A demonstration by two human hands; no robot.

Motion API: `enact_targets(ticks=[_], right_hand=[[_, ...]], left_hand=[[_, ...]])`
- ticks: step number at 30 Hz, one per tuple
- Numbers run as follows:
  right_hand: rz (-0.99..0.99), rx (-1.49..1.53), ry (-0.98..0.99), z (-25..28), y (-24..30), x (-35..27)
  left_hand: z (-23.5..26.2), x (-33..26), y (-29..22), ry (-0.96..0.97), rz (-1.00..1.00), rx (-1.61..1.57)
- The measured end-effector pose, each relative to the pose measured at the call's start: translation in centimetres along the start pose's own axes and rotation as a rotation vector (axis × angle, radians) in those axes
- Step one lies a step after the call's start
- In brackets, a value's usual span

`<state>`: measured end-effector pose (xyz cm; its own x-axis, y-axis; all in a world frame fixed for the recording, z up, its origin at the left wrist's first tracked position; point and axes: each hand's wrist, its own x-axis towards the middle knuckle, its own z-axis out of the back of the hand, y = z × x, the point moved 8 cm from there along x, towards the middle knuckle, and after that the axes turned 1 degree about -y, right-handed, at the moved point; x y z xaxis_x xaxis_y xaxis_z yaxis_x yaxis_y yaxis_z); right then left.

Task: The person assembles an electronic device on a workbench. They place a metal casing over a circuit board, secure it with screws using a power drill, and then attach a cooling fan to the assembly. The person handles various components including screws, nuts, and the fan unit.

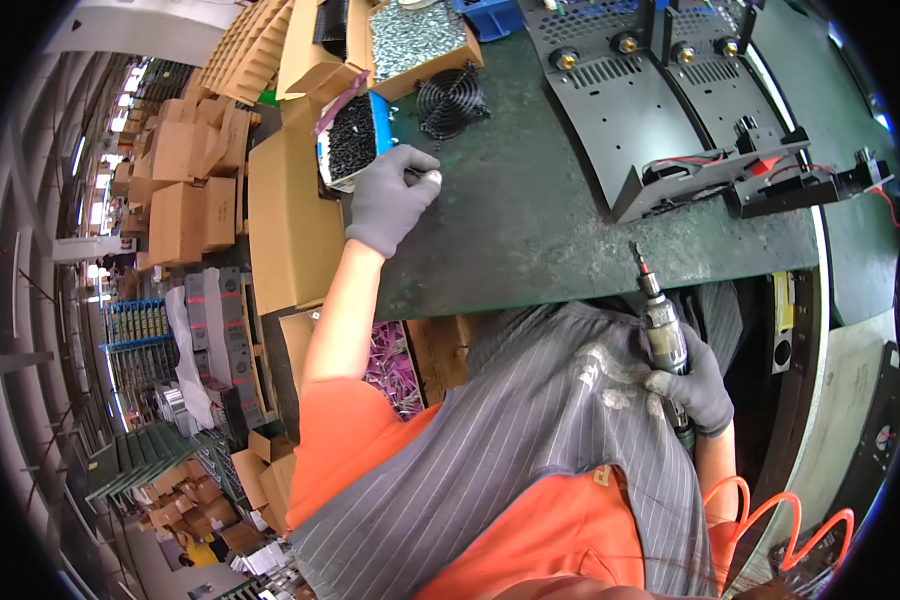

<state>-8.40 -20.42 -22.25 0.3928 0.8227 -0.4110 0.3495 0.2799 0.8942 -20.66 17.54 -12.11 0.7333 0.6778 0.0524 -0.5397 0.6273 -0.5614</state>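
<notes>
My left hand [395, 200], in a grey glove, is over the worktable beside a small blue-and-white box of black screws [352, 140]. Its thumb and fingertips come together in a pinch; whatever lies between them is too small to make out. At the table's front edge, my right hand [698, 385], gloved too, is wrapped round a power screwdriver [662, 335] with its bit pointing up and away from me. Past the bit lie dark metal chassis panels [620, 130] with a bracket assembly [715, 165] and red wires at their near end.
A black round fan guard [452, 102] lies near a carton of silver screws [420, 45]. Under the table edge, a box holds purple pieces [392, 370]. An orange coiled hose [792, 510] hangs at lower right. Stacked cartons [180, 220] fill the left side.
</notes>
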Motion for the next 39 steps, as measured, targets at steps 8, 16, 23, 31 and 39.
enact_targets(ticks=[8,16,23,31,39], right_hand=[[0.01,-0.154,0.055,-0.3,2.8,-0.8],[0.006,-0.128,0.12,-1.2,5.5,-2.0],[0.062,-0.136,0.139,-0.7,4.9,-2.0],[0.025,-0.055,0.134,-0.3,4.3,-2.4],[0.052,-0.033,0.119,0.2,3.6,-2.6]], left_hand=[[-13.0,-5.7,-8.4,0.649,0.254,-1.781],[-18.6,-8.1,-13.6,0.735,0.358,-2.122],[-18.8,-8.6,-15.1,0.787,0.37,-2.135],[-19.4,-8.9,-16.4,0.807,0.408,-2.184],[-19.7,-8.9,-17.0,0.785,0.43,-2.182]])
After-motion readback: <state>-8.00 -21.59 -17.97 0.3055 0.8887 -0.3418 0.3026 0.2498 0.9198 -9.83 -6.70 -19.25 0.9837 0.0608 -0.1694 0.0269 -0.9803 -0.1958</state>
